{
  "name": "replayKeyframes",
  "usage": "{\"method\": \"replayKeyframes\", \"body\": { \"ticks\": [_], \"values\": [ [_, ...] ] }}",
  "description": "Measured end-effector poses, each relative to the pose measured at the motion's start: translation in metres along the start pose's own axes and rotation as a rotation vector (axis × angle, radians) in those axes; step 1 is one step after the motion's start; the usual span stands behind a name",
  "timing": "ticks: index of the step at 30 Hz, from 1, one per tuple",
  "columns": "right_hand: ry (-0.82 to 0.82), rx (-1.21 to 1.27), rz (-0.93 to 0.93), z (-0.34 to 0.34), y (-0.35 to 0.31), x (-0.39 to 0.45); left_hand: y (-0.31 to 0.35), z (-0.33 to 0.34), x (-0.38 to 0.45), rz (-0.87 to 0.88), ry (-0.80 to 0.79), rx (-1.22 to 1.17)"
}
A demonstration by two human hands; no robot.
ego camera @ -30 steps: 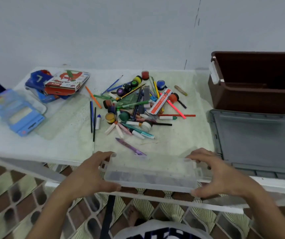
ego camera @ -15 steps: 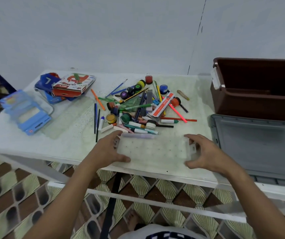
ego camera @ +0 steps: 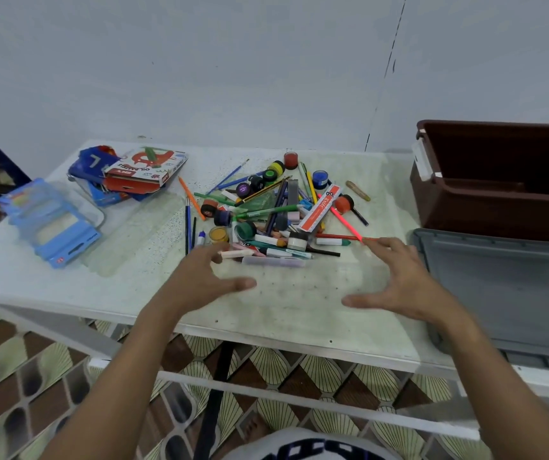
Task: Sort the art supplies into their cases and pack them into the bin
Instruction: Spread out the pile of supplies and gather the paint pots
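Our clear case [ego camera: 294, 287] lies flat on the table [ego camera: 133, 287], touching the pile of pens and paint pots [ego camera: 276, 210]. Our left hand [ego camera: 205, 277] and right hand [ego camera: 399, 283] hover at its ends, fingers spread, holding nothing. The brown bin [ego camera: 498, 207] sits far right.

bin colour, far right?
Dark brown bin, with a white latch; head view.

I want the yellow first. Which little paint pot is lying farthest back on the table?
The red pot, at the pile's back edge; the yellow-lidded one lies just in front, left of it.
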State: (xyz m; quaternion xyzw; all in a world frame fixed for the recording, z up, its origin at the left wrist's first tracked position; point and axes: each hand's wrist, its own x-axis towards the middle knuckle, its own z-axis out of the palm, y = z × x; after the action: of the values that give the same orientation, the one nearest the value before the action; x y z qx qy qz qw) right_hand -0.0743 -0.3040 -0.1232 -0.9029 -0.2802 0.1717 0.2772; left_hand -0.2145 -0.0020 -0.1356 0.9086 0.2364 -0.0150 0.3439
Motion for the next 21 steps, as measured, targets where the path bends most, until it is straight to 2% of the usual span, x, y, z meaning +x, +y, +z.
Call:
{"method": "replayKeyframes", "body": {
  "ticks": [4,7,11,16,21],
  "values": [
    [0.131,0.079,-0.059,0.016,-0.031,0.033,-0.010,-0.020,0.031,0.004,0.168,0.111],
    [0.167,0.114,-0.035,0.035,-0.054,0.065,-0.014,-0.027,0.056,-0.074,0.117,0.186],
    [0.194,-0.098,0.017,0.064,-0.063,0.091,-0.008,-0.027,0.068,-0.068,0.063,0.269],
    [0.248,-0.133,0.065,0.072,-0.068,0.100,-0.004,-0.023,0.070,-0.027,0.098,0.247],
    [0.290,0.116,-0.042,0.058,-0.078,0.083,0.013,-0.024,0.050,-0.021,0.230,0.051]
  ]
}}
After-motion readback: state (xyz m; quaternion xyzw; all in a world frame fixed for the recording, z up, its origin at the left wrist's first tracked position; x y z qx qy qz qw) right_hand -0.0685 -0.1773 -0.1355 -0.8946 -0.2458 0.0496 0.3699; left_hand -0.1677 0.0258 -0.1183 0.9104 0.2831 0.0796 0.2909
